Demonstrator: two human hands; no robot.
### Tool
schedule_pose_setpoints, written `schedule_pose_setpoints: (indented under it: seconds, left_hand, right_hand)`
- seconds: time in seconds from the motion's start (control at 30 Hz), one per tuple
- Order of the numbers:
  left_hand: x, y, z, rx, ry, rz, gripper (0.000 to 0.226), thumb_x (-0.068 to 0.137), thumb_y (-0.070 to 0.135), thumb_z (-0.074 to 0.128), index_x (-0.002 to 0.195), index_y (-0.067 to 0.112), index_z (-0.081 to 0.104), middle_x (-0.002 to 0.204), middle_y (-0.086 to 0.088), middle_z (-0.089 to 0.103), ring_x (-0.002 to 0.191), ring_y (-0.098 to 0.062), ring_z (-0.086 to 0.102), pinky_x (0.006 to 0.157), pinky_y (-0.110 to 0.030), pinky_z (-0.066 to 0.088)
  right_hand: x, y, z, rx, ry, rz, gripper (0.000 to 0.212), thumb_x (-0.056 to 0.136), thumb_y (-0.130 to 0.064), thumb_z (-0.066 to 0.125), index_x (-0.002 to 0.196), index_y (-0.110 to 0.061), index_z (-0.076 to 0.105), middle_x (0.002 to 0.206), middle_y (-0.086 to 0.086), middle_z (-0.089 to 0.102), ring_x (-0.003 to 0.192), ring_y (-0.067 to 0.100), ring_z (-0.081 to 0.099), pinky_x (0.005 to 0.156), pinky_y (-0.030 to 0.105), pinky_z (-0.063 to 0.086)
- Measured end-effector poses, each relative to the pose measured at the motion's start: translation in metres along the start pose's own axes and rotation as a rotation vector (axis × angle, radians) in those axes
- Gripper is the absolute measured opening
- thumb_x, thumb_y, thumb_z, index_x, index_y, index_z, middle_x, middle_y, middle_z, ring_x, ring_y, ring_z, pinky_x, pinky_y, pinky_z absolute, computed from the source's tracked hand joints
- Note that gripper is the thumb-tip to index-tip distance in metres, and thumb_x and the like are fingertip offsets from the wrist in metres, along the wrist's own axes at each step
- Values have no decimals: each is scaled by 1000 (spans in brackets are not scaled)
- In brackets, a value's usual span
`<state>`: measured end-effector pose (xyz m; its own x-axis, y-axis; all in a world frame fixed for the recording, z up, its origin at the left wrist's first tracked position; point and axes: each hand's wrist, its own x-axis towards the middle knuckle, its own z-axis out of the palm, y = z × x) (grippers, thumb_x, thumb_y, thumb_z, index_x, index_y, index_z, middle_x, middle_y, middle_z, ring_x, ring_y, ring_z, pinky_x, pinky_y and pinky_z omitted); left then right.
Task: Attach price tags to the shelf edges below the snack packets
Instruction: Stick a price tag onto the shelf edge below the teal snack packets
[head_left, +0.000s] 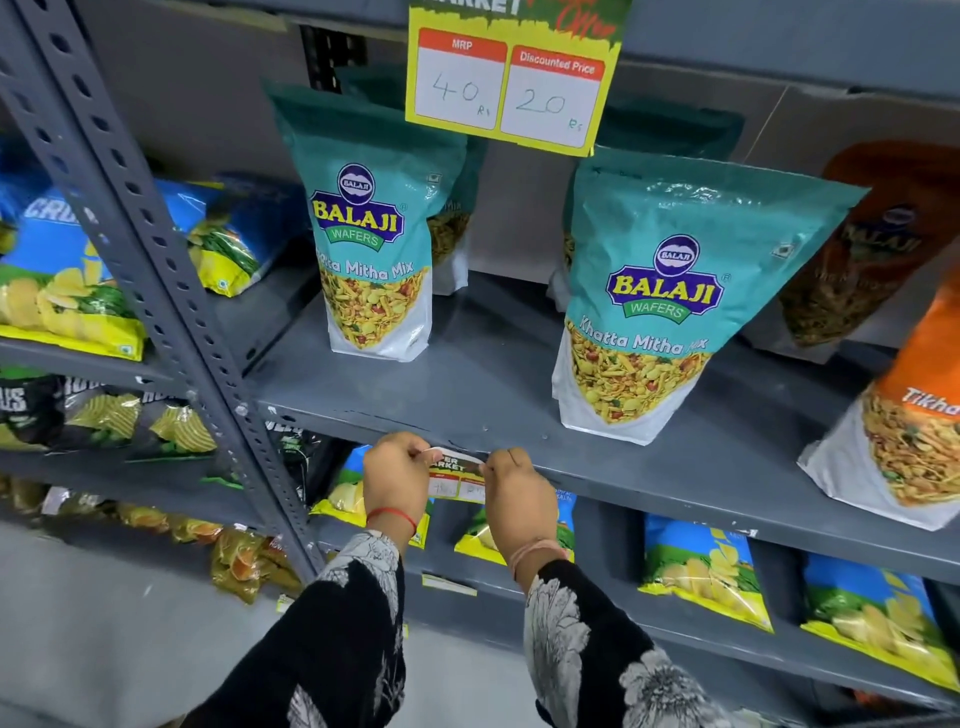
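- Tag (457, 475) lies level along the shelf edge (649, 480), top against it.
- Left hand (397, 475) and right hand (511, 480) pinch its ends, equally near.

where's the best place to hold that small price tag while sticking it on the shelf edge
By its two upper corners, from the front, one hand per side. The price tag is thin paper hanging flat against the shelf edge; the left hand and right hand already pinch it that way. That likely keeps it level and leaves the middle free to press on.
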<state>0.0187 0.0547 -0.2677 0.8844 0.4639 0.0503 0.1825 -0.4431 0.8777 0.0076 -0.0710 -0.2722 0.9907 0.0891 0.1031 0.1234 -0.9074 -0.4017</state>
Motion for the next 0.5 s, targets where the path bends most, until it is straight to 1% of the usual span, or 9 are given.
schedule_pose_setpoints:
  seconds: [0.07, 0.13, 0.17, 0.23, 0.27, 0.33, 0.4, 0.43, 0.5]
  left_hand:
    - [2, 2, -1, 70, -21, 25, 10, 70, 5, 71, 64, -1, 65, 78, -24, 69, 77, -37, 62, 72, -39, 50]
    - [4, 5, -3, 121, -16, 49, 10, 69, 3, 70, 66, -1, 62, 83, -25, 66, 80, -39, 61, 73, -40, 49]
    - [5, 6, -4, 135, -9, 60, 11, 68, 2, 70, 71, -1, 60, 88, -25, 63, 82, -40, 59, 74, -41, 48]
    - [7, 7, -6, 225, -32, 122, 22, 69, 2, 69, 86, 0, 54, 102, -23, 55, 86, -42, 56, 75, -44, 47]
    - [8, 6, -8, 319, -57, 183, 27, 72, 4, 66, 94, 1, 51, 110, -22, 52, 90, -43, 56, 75, -46, 46]
    - [9, 4, -10, 563, -131, 322, 28, 81, 10, 58, 105, 1, 49, 121, -20, 49, 98, -42, 54, 79, -47, 45]
    - [11, 6, -13, 767, -212, 394, 23, 86, 11, 50, 106, 1, 49, 123, -18, 51, 102, -39, 54, 81, -46, 46]
    - [13, 8, -15, 819, -248, 408, 19, 87, 10, 48, 104, 1, 49, 121, -18, 52, 102, -38, 54, 80, -45, 47]
    - [18, 13, -20, 827, -305, 425, 12, 86, 5, 46, 96, 0, 51, 113, -18, 55, 100, -38, 57, 78, -45, 48]
  right_hand:
    - [4, 1, -5, -59, -29, -23, 14, 96, -14, 43, 99, -3, 50, 110, 19, 56, 85, 39, 62, 68, 39, 49]
    - [11, 5, -15, -81, -38, -28, 22, 94, -24, 48, 100, -2, 49, 109, 19, 55, 87, 39, 61, 68, 39, 48]
    - [15, 7, -20, -99, -33, -41, 28, 92, -29, 51, 100, -2, 49, 109, 19, 55, 87, 39, 61, 68, 39, 47]
    - [20, 12, -27, -170, -49, -104, 33, 90, -33, 53, 102, -3, 48, 109, 18, 55, 88, 39, 62, 67, 40, 48]
    - [20, 12, -29, -205, -69, -137, 33, 91, -33, 52, 104, -3, 47, 110, 18, 54, 88, 39, 62, 68, 40, 49]
    - [21, 12, -30, -249, -99, -184, 32, 94, -32, 47, 107, -3, 45, 112, 19, 54, 91, 40, 62, 69, 41, 50]
    - [22, 12, -29, -264, -118, -198, 30, 95, -29, 46, 108, -2, 45, 112, 19, 54, 92, 40, 62, 70, 42, 51]
    - [23, 11, -29, -261, -127, -203, 28, 95, -27, 47, 108, -2, 45, 112, 19, 54, 92, 41, 62, 71, 42, 51]
    - [21, 9, -32, -265, -135, -199, 21, 93, -16, 50, 108, -2, 44, 111, 19, 54, 92, 41, 62, 72, 43, 52]
